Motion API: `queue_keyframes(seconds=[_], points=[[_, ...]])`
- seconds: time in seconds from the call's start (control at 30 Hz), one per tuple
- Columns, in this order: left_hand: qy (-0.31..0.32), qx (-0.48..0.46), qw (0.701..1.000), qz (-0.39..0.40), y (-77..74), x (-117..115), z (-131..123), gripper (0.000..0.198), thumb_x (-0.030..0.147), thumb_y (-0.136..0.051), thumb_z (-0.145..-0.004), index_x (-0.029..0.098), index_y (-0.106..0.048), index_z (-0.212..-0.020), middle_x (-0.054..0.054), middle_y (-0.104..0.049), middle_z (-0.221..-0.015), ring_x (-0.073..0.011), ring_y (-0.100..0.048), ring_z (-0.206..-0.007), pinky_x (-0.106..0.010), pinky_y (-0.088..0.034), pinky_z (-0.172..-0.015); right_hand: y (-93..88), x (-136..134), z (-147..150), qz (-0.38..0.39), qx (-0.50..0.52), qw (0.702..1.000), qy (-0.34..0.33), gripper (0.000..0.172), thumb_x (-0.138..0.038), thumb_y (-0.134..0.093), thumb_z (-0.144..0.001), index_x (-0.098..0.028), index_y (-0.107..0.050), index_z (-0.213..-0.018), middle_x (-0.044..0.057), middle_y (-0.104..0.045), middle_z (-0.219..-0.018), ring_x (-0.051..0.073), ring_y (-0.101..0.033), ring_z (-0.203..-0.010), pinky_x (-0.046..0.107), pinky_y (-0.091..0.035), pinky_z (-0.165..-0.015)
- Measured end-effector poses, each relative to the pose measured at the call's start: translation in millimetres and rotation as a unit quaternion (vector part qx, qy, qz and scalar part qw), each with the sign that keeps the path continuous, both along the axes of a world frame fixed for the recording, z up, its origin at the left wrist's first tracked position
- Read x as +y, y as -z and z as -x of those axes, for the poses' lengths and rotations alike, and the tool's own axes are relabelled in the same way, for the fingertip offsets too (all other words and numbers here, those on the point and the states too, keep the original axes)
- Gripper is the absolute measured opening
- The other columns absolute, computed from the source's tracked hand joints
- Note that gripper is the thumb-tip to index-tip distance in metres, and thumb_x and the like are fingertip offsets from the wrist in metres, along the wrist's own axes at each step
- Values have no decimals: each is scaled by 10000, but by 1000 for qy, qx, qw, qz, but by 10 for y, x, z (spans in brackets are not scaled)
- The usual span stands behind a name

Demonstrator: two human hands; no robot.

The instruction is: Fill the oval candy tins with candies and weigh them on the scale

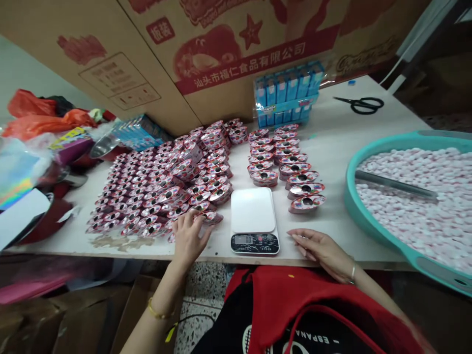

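My left hand [189, 236] is at the front edge of a large group of small oval candy containers [147, 187], pink-red with a dark round hole on top. Its thumb and fingers close around one container [211, 217] at the near right corner of the group. A white kitchen scale [252, 211] with a black display panel sits between my hands, its plate bare. To the right of the scale, my right hand [319, 248] rests near the table edge, fingers stretched forward and loosely together, holding nothing visible. Two rows of the same containers [285, 157] stand behind the scale.
A teal tub [354, 196] of white and pink wrapped-looking pieces, with a grey bar [396, 184] across them, stands at right. Black scissors [363, 104] and wrapped blue boxes [287, 93] lie farther back, before a big carton [221, 59]. Bags and bowls [44, 216] crowd the left.
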State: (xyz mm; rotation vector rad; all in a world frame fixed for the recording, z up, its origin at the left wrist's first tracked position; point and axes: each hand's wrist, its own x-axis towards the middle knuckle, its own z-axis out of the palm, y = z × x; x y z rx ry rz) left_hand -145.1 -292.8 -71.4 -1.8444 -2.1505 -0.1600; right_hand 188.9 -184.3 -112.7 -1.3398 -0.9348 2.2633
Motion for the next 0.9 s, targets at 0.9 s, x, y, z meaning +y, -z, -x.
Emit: queue_keyframes(seconds=[0.9], points=[[72,-327,940,-59,18,243,-316,179,335,-525,-894,190,-564,-993,-40,-638,-912,-154,-601,-855,-289,-469,-784,-331,92,110,-126,-56,988,-64,506,-497,-745,-655,-135,-649,-995,-5,-611,-627,81,-461,-528,244,-363,-537]])
